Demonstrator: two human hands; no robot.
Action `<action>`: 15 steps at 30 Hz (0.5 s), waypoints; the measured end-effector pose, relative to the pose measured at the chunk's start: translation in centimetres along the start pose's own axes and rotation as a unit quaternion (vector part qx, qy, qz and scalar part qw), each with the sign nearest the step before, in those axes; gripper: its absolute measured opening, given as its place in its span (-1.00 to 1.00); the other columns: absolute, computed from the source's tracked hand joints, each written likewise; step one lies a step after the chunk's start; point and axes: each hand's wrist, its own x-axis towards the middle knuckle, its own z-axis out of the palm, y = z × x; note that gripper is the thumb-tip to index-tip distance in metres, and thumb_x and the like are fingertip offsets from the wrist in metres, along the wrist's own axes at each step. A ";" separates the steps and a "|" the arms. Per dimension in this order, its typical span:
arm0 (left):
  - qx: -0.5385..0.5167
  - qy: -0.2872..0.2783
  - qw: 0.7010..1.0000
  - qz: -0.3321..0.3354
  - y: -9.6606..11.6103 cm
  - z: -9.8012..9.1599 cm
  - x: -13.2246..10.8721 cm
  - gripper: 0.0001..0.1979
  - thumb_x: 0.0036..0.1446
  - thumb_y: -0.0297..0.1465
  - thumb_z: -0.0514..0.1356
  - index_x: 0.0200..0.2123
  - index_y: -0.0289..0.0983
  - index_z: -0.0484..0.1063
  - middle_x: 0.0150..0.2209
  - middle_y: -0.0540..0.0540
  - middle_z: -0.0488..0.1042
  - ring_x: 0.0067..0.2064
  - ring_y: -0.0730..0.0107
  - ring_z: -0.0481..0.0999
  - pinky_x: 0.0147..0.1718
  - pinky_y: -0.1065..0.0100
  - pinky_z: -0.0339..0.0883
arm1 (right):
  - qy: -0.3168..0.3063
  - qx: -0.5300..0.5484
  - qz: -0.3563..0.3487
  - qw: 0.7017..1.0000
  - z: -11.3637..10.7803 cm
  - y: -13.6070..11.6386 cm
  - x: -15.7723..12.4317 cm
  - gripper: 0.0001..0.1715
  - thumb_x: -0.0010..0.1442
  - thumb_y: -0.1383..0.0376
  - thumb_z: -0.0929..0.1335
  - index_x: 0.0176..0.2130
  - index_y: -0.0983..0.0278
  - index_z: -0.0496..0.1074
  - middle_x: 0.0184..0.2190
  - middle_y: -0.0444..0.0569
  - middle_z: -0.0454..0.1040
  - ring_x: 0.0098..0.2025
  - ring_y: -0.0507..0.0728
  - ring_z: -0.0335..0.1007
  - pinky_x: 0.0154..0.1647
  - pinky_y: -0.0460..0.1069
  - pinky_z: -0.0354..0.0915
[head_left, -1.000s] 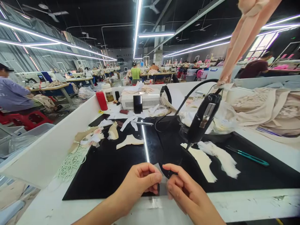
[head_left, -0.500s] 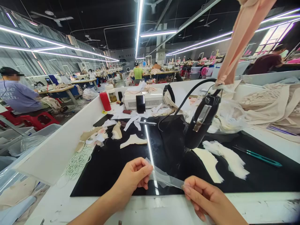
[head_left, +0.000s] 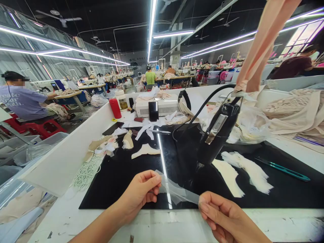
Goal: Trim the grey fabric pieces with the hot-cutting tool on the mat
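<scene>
A thin, see-through strip of sheer material (head_left: 178, 193) is stretched between my two hands above the front edge of a black glossy board (head_left: 121, 189). My left hand (head_left: 143, 189) pinches its left end between thumb and fingers. At the other end, my right hand (head_left: 220, 212) grips it the same way, a little lower. Just beyond my right hand lie a cream cut piece (head_left: 229, 177) and a stack of white sheer pieces (head_left: 253, 172). A black handheld tool (head_left: 216, 131) hangs nose-down over the board from a pink cloth strip.
Teal tweezers (head_left: 286, 168) lie at the right. A bundle of pale green cord (head_left: 87, 173) and fabric scraps (head_left: 103, 145) lie left. Behind stand a white vented box (head_left: 168, 106), a phone (head_left: 153, 111) and a red thread cone (head_left: 115, 108). A co-worker (head_left: 21, 98) sits at far left.
The view has shifted slightly. My left hand's fingers have moved a little left along the sheer strip's end, and both hands keep their pinch.
</scene>
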 end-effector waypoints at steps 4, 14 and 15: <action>0.054 0.007 0.998 0.035 0.3 -0.5 -0.2 -0.50 -0.02 -0.02 0.56 -0.37 -0.29 0.48 -0.48 0.06 0.39 -0.47 0.57 0.31 -0.46 0.50 0.32 | 0.046 -0.043 -0.048 0.997 -0.3 0.6 0.5 -0.35 -0.05 -0.23 0.62 -0.41 0.23 0.48 -0.55 -0.21 0.36 -0.57 -0.05 0.12 -0.58 -0.14 0.11; 0.109 0.047 0.988 0.104 -0.3 -0.2 -0.2 -0.80 0.12 -0.31 0.39 -0.36 -0.24 0.43 -0.52 0.10 0.40 -0.51 0.52 0.41 -0.51 0.49 0.26 | 0.204 -0.204 -0.167 0.943 0.6 0.5 -0.1 -0.68 0.18 -0.03 0.46 -0.36 0.13 0.48 -0.54 -0.22 0.31 -0.52 0.06 0.31 -0.39 -0.04 0.31; 0.108 0.050 0.987 0.111 -0.3 -0.1 -0.2 -0.80 0.12 -0.31 0.38 -0.36 -0.24 0.43 -0.52 0.09 0.40 -0.51 0.51 0.41 -0.50 0.48 0.28 | 0.221 -0.213 -0.173 0.936 0.8 0.5 -0.3 -0.70 0.19 -0.03 0.45 -0.36 0.12 0.48 -0.53 -0.20 0.33 -0.51 0.07 0.32 -0.39 -0.05 0.32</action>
